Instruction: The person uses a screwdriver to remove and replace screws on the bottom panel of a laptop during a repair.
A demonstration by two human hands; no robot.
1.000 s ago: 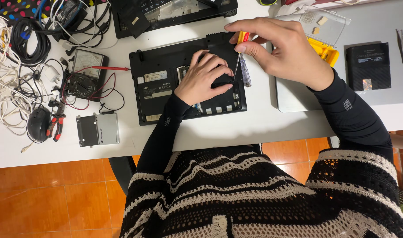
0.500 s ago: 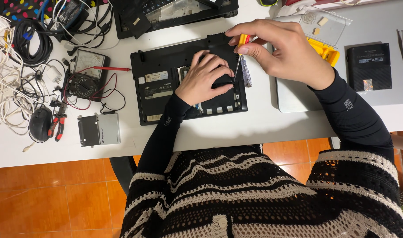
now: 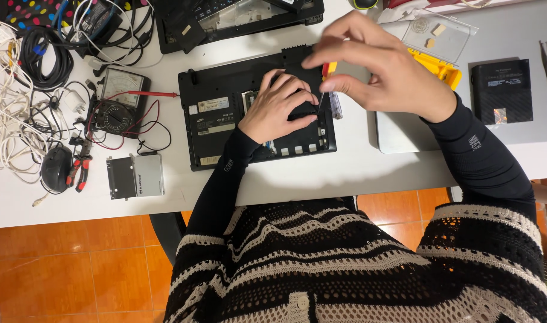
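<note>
The left hand (image 3: 280, 107) lies palm down, fingers curled and pressing flat, its black-sleeved forearm reaching up from the body. The right hand (image 3: 375, 69) hovers higher, blurred, thumb and fingertips pinched together, wrist bent, the black-sleeved arm angling in from the right

Black laptop base (image 3: 225, 113) bottom-up on white table, red-handled screwdriver (image 3: 327, 75) upright above it.
</note>
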